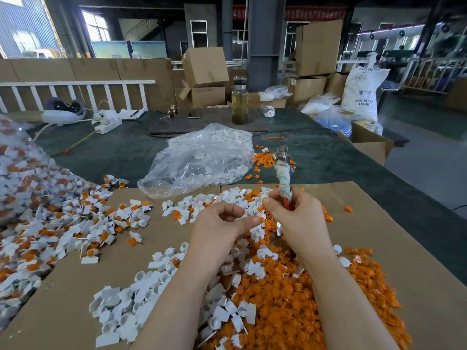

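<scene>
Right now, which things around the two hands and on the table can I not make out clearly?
All in the head view:
Whether the left hand pinches a piece: its curled fingers hide it.
Red handle of the rag-wrapped metal-tipped tool: the right hand covers most of it.
Clear plastic bag of white-and-orange parts: cut by the left edge.
Red wall banner: lettering too small.
</scene>
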